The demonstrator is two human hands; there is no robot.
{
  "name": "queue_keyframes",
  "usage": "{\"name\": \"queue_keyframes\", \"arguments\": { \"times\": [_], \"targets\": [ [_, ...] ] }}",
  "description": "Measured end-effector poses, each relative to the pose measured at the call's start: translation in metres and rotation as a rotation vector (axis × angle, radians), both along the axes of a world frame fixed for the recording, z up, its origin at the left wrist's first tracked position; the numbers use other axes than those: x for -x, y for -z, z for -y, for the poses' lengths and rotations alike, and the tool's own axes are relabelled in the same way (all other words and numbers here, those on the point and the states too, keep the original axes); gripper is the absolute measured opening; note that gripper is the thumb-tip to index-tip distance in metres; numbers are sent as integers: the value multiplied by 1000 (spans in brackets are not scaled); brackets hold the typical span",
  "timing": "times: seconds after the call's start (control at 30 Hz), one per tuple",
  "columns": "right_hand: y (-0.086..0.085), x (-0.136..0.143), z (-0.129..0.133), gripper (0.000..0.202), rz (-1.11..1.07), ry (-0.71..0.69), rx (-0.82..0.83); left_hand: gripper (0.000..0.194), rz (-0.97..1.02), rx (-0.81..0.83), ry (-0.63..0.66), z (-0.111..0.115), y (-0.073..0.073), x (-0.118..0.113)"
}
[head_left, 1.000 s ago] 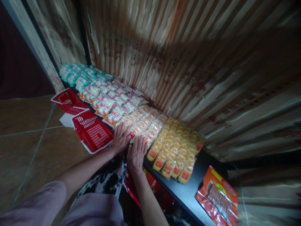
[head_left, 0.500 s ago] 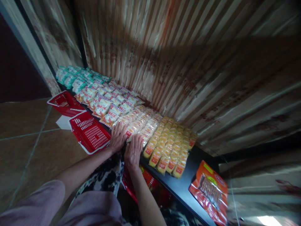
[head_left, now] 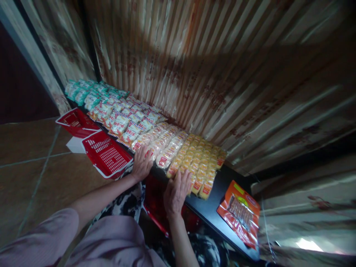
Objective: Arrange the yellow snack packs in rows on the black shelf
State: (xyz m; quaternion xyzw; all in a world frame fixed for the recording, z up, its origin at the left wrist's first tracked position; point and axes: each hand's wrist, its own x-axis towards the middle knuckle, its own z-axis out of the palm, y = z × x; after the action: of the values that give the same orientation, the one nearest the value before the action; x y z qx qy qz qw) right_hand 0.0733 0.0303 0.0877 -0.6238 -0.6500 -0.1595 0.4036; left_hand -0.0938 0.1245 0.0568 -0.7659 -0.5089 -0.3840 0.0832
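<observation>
My left hand (head_left: 142,163) lies with fingers stretched on the near ends of the pale wrapped snack rolls (head_left: 165,157), which stand in tight rows. My right hand (head_left: 178,188) rests flat, fingers a little apart, against the near ends of the yellow wrapped snack rolls (head_left: 207,181) and hides part of them. Left of the pale rows lie white snack bags (head_left: 130,131) with red print and striped edges. Beyond those are green-and-white snack bags (head_left: 91,99).
An orange snack pouch (head_left: 241,209) lies at the right end of the black table (head_left: 213,211). Red baskets (head_left: 112,157) stand along the near left side, and another red basket (head_left: 155,217) is below my hands. A patterned curtain (head_left: 178,63) hangs behind.
My right hand has moved right, from the pale rolls to the yellow rolls. My left hand stays at the pale rolls. The view has shifted slightly.
</observation>
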Motion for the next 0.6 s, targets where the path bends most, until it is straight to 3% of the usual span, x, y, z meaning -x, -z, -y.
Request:
{"name": "queue_keyframes", "arguments": {
  "times": [0.13,0.33,0.6],
  "targets": [
    [0,-33,6,54,-29,164,-52,58,-26,-10,180,26,-9,-32],
    [-2,-74,4,55,-51,342,-49,56,-54,-26,326,48,-16,-76],
    [6,-100,-2,66,-105,374,29,55,-118,-44,392,50,-21,-105]
  ]
}}
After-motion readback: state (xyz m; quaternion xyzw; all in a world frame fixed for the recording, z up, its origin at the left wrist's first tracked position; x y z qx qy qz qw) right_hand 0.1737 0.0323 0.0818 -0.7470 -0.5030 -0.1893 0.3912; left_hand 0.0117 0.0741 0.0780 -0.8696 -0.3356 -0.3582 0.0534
